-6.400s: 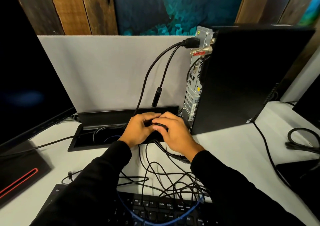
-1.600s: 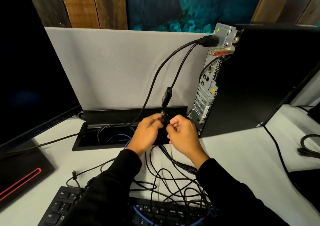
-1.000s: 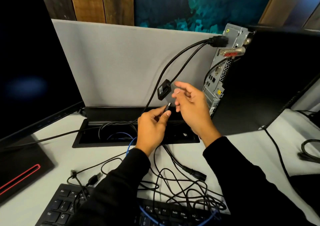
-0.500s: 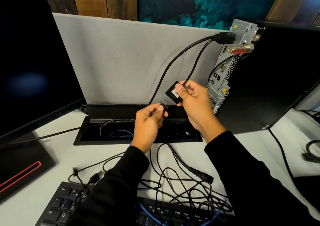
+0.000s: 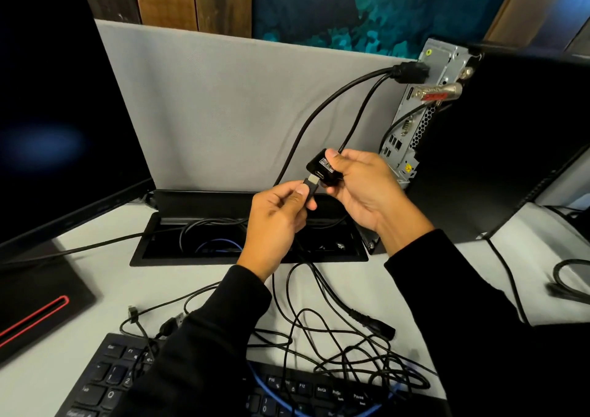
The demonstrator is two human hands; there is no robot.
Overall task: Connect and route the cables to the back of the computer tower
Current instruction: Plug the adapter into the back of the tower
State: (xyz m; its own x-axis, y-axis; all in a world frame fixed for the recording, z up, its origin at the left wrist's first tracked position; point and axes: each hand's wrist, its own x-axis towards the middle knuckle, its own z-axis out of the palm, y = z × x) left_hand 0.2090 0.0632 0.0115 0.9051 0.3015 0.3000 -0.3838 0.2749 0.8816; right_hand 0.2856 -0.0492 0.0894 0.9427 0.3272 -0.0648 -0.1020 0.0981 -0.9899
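The black computer tower (image 5: 498,148) stands at the right with its metal back panel (image 5: 418,122) facing left. A power plug (image 5: 410,72) sits in the panel's top. A thin cable hangs from the panel down to a small black adapter (image 5: 322,169), which my right hand (image 5: 360,189) grips. My left hand (image 5: 274,221) pinches a black cable plug (image 5: 311,186). The plug's metal tip is level with the adapter's port and almost touches it.
A black monitor (image 5: 60,122) stands at the left on a red-striped base (image 5: 35,308). An open cable tray (image 5: 166,250) is sunk in the white desk. Loose black and blue cables (image 5: 335,346) tangle over a keyboard (image 5: 105,381). A grey partition (image 5: 230,106) rises behind.
Both hands rose from the cable tray. My right hand took hold of the hanging adapter and my left brought the plug up until its tip sits at the port.
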